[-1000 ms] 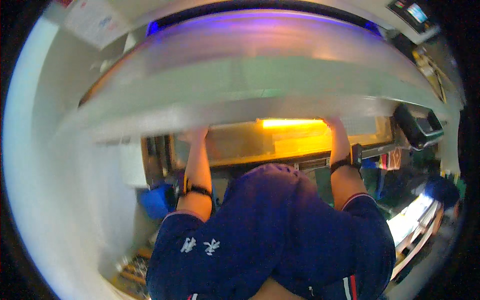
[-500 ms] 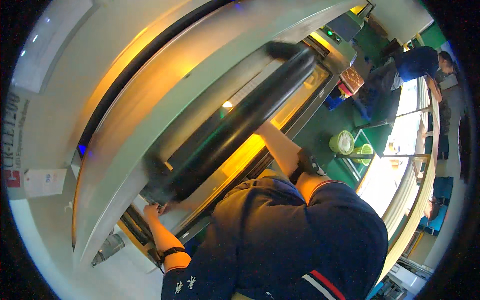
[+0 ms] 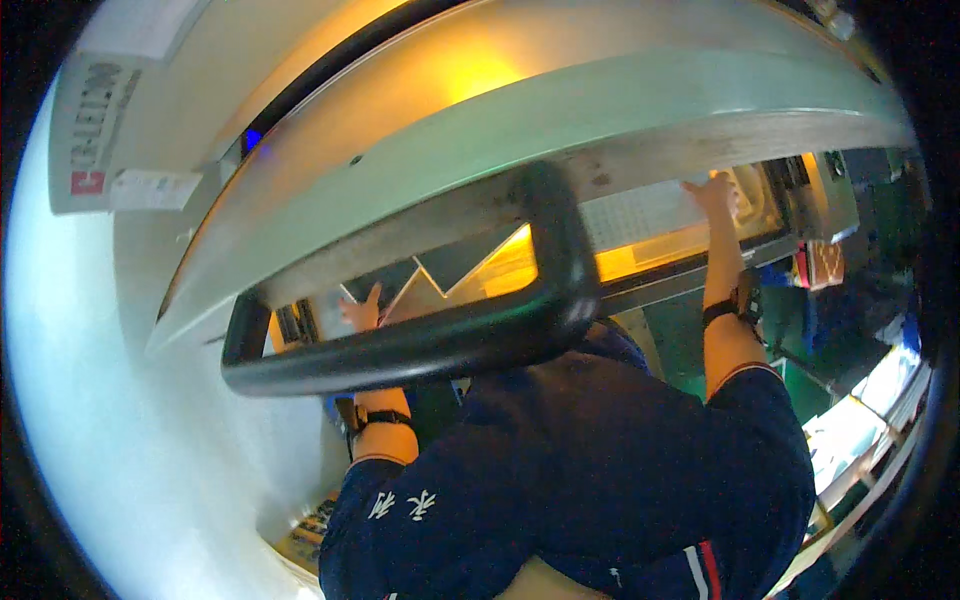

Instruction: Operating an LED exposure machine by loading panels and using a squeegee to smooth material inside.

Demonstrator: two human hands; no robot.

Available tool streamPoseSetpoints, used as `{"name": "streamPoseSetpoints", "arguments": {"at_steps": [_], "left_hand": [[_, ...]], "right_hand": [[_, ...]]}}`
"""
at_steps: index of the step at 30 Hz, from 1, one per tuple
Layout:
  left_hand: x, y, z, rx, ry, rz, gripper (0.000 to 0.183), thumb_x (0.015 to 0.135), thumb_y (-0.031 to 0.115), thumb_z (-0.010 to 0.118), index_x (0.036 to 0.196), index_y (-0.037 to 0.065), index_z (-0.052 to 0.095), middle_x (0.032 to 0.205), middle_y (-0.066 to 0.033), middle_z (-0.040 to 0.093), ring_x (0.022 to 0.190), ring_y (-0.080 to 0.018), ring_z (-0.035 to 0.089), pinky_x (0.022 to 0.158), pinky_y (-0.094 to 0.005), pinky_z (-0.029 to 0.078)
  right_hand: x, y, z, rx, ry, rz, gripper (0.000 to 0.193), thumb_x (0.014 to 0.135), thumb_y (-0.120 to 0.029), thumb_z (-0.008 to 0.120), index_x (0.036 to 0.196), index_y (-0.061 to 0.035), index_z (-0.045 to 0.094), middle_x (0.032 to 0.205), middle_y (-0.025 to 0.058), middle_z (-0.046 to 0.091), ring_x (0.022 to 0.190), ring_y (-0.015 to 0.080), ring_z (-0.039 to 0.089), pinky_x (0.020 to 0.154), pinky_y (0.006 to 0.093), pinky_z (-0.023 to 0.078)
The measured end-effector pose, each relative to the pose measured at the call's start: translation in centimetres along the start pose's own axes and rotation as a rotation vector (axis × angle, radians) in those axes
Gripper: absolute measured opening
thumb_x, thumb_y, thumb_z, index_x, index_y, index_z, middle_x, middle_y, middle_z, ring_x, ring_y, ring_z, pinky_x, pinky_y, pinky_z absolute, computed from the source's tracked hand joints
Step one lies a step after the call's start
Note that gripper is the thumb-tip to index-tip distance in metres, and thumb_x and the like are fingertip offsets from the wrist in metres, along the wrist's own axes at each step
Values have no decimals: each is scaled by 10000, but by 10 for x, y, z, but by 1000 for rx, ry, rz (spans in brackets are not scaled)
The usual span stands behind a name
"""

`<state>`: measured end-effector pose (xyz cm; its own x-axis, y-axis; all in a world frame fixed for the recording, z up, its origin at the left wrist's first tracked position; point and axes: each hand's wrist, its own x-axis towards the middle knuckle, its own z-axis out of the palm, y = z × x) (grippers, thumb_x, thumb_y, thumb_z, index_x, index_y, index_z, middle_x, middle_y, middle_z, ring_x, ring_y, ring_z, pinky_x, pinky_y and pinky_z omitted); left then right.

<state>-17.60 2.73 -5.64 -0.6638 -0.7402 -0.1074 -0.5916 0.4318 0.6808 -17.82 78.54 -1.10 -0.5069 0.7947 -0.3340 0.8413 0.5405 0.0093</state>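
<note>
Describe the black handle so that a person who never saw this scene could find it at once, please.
Start at the big pale green machine cover that arches across the upper half of the view. Along its lower edge hangs the handle, a thick black bar that turns up at both ends to meet the cover. It crosses in front of the yellow-lit opening, between the left hand and right hand, and nothing else nearby is so dark and rounded.

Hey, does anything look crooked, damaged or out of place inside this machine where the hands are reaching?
Nothing stands out. The left hand and right hand reach up to a pale sheet under the raised lid. The black handle bar hides the sheet's middle.
</note>
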Motion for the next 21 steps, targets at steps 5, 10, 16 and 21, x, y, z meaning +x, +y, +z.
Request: {"name": "streamPoseSetpoints", "arguments": {"at_steps": [5,10,16,21], "left_hand": [[-61,73,41,542,-10,82,1012,732,517,780,1471,54,265,1340,-277,423,1137,-406,509,1021,-477,406],[-20,58,65,513,-289,308,848,756,450,766,1423,98,380,1394,-191,437,1251,-343,438,1085,-442,338],[80,48,70,364,-556,812,726,809,473,711,1410,151,462,1488,-122,405,1384,-312,343,1149,-427,260],[50,133,88,785,-567,474,1052,714,755,621,1483,109,312,1542,-152,306,1408,-393,291,1071,-616,303]], "right_hand": [[59,32,53,23,-143,-145,984,591,-638,817,1278,2,523,1264,234,575,1156,347,588,962,443,487],[95,61,106,-273,-65,-480,794,630,-559,819,1128,29,627,1078,209,676,1071,316,637,892,413,520],[22,52,130,663,-51,-355,407,713,-333,814,872,24,700,836,156,702,678,266,676,563,392,546],[-31,94,70,706,-335,0,289,767,-267,749,782,7,660,636,93,624,438,207,532,394,378,428]]}}
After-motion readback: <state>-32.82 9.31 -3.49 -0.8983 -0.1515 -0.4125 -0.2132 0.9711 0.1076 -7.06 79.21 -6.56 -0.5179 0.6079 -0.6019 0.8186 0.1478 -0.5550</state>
